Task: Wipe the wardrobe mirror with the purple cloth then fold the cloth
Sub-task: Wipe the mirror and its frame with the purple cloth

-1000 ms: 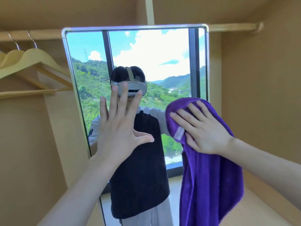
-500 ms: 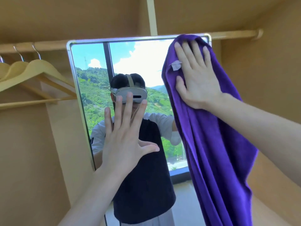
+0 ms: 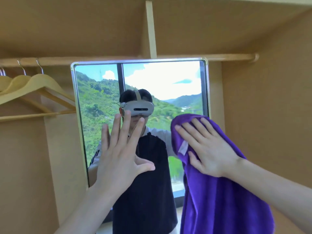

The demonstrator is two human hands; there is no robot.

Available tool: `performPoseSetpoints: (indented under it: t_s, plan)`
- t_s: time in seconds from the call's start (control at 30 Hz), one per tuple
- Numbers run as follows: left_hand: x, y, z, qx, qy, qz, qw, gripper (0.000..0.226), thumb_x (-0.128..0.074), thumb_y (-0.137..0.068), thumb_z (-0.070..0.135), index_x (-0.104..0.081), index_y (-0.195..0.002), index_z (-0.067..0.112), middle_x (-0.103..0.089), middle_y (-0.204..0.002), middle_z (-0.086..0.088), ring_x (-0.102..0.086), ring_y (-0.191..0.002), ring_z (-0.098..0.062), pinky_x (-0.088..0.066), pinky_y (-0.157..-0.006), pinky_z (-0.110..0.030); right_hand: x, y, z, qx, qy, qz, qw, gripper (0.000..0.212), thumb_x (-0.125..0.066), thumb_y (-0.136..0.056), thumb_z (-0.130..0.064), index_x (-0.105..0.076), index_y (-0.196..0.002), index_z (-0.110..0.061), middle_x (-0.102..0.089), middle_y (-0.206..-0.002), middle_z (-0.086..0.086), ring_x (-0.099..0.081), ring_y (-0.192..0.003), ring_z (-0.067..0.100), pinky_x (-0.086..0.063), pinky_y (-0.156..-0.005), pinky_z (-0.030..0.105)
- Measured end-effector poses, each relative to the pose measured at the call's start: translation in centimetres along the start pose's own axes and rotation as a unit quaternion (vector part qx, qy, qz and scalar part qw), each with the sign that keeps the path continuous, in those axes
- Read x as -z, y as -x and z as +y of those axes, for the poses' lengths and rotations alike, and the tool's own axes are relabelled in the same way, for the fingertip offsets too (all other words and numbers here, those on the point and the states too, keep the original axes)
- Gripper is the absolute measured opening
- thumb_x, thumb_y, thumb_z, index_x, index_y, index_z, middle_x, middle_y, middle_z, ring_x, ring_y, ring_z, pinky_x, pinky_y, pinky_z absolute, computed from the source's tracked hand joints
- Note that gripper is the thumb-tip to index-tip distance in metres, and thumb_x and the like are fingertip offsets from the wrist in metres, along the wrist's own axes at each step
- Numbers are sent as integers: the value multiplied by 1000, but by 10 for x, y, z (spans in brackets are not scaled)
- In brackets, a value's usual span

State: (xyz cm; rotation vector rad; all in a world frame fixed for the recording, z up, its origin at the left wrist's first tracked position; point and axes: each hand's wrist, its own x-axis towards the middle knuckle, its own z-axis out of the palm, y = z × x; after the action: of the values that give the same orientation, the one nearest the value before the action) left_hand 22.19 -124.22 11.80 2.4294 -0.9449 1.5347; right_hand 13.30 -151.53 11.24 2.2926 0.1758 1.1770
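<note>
The wardrobe mirror (image 3: 101, 92) hangs upright in a silver frame on the wardrobe's back wall and reflects a window, green hills and a person in a headset. My right hand (image 3: 207, 149) lies flat, fingers spread, and presses the purple cloth (image 3: 219, 203) against the mirror's right side at mid height. The cloth hangs down in a long fold under that hand and hides the mirror's lower right part. My left hand (image 3: 119, 156) is held up in front of the mirror's middle, fingers spread, holding nothing.
Three wooden hangers (image 3: 33, 88) hang on the rail (image 3: 233, 56) at the left. Brown wardrobe walls (image 3: 270, 115) close in on both sides, with a shelf above and a vertical strip (image 3: 150, 27) over the mirror.
My right hand has slid the cloth down from the mirror's top right corner to mid height on its right side. The left hand has stayed spread in front of the mirror.
</note>
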Motion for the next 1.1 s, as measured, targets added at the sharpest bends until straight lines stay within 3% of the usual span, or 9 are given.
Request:
performPoseSetpoints:
  t_s: [0.1, 0.17, 0.23, 0.33, 0.43, 0.63, 0.73, 0.87, 1.1]
  plan:
    - [12, -3, 13, 32, -16, -21, 999, 136, -86, -48, 73, -32, -160, 18, -16, -169, -18, -11, -156, -42, -13, -122, -65, 21, -26, 33, -56, 8, 5, 998, 81, -40, -93, -41, -7, -163, -17, -26, -164, 9, -19, -153, 35, -13, -126, 49]
    - [22, -13, 22, 40, -18, 6, 999, 116, -94, -48, 55, -48, -146, 12, -39, -154, -22, -33, -144, -46, -27, -116, -66, 38, -55, 46, -86, 1, 17, 996, 79, -36, -94, -41, -5, -162, -16, -22, -166, 9, -15, -154, 32, -13, -126, 47]
    - [36, -31, 25, 26, -13, 59, 998, 97, -92, -53, 44, -51, -135, 15, -48, -134, -14, -45, -128, -39, -35, -111, -58, 53, -84, 49, -97, -18, 31, 995, 78, -32, -93, -41, -6, -162, -16, -20, -167, 8, -13, -155, 31, -13, -126, 47]
    - [59, -69, 14, 1, -13, 82, 997, 103, -91, -55, 53, -43, -141, 21, -41, -139, -9, -37, -135, -35, -27, -115, -53, 66, -113, 39, -69, -29, 52, 996, 79, -33, -91, -40, -9, -162, -15, -19, -168, 7, -14, -155, 32, -10, -126, 46]
    - [75, -106, -2, -15, -20, 23, 999, 129, -88, -54, 66, -22, -158, 27, -13, -167, -10, -5, -156, -34, -9, -124, -57, 63, -120, 23, -8, -18, 63, 998, 78, -34, -92, -39, -9, -162, -16, -18, -168, 5, -13, -155, 31, -8, -126, 48]
    - [67, -121, -13, -40, -6, -43, 998, 143, -81, -49, 79, -3, -161, 38, 26, -168, 0, 31, -152, -24, 11, -123, -52, 33, -79, 34, 117, 24, 35, 992, 75, -38, -95, -39, -9, -163, -23, -25, -166, 1, -19, -154, 27, -8, -126, 46]
    - [64, -121, -13, -35, -8, -36, 999, 143, -80, -48, 82, -2, -161, 40, 27, -168, 1, 31, -152, -23, 12, -123, -51, 29, -63, 64, 133, 58, 23, 989, 84, -44, -88, -38, -9, -163, -23, -30, -163, 0, -24, -153, 26, -12, -124, 47]
    - [67, -122, -8, -25, 5, -30, 999, 142, -86, -46, 76, -7, -159, 40, 21, -168, 4, 25, -154, -23, 9, -124, -51, 39, -72, 89, 72, 50, 24, 996, 84, -41, -86, -34, -10, -163, -17, -27, -164, 7, -22, -153, 30, -13, -125, 45]
    - [73, -123, 9, -3, -12, -22, 1000, 140, -94, -38, 64, -17, -151, 29, 3, -166, -3, 9, -155, -29, -8, -125, -57, 57, -125, 53, -23, -29, 87, 996, 83, -33, -85, -34, -11, -162, -13, -20, -167, 7, -11, -156, 28, -9, -126, 46]
